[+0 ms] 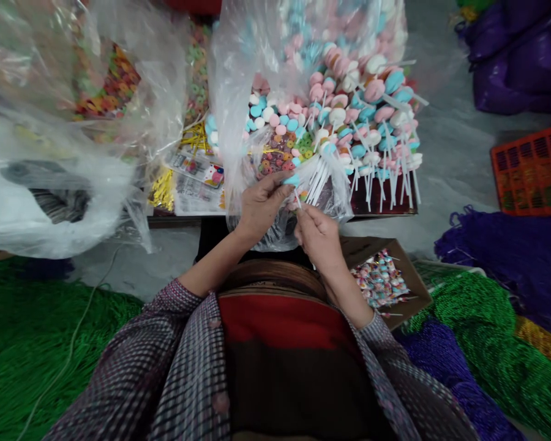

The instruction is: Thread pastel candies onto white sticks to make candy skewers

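Between thumb and fingers, my left hand [261,205] pinches a round blue candy piece [292,179]. A white stick [297,197] runs down from that piece, and my right hand [319,234] grips its lower end. Both hands are closed, close together over the table's front edge. Just beyond them lies a clear plastic bag [335,196] with a bundle of loose white sticks [319,179] on it. Ring-shaped candies [275,153] and pink, blue and white candy discs [282,122] lie behind my left hand.
Stacked candy sticks [376,135] fill the table's right side, some overhanging the edge. Large plastic bags [50,177] cover the left, beside gold twist ties [163,190]. A cardboard box [417,288] of wrapped candies [381,278] stands low at right. Green strands [477,324] and an orange crate [532,168] lie further right.
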Demonstrator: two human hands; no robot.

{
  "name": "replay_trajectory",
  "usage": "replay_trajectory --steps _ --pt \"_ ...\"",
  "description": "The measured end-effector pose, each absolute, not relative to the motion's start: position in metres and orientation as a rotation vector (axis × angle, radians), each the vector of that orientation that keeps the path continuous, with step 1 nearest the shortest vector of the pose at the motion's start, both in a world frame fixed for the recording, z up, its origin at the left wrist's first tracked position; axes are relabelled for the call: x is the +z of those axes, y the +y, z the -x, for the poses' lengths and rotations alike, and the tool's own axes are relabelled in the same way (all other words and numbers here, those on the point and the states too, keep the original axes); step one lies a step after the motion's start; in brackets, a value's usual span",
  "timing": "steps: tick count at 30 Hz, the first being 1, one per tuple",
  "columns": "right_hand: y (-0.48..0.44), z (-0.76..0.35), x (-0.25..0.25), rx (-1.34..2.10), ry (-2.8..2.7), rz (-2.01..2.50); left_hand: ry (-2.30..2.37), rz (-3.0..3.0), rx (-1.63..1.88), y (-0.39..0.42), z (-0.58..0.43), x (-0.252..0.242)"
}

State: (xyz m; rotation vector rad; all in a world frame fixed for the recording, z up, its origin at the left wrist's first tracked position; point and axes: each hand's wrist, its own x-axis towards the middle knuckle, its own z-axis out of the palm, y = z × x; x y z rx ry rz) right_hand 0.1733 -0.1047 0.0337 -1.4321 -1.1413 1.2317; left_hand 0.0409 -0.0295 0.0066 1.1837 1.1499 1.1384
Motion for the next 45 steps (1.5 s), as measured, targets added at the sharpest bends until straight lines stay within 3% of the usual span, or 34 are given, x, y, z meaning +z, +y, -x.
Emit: replay_trajectory --steps 6,15,26,35,45 --pt "-0.111 -0.189 0.035 1.26 -1.302 1.446 1.174 -1.172 1.194 -0.019 -0.026 0.008" --pt "-0.101 -0.177 0.022 1.217 -1.031 1.392 1.014 -1.543 0.973 -0.041 -0.039 0.024" --pt "-0.104 -0.202 0.028 1.092 -0.755 1.345 1.166 -2.007 0.841 0.08 -0.066 -0.023" --pt "-0.108 -0.197 0.026 1.105 -0.713 1.324 1.277 -2.182 0.702 0.075 -0.09 -0.012" --pt "-0.119 -0.204 0.018 1.066 -0.712 1.351 1.488 -2.517 0.371 0.06 -0.025 0.005"
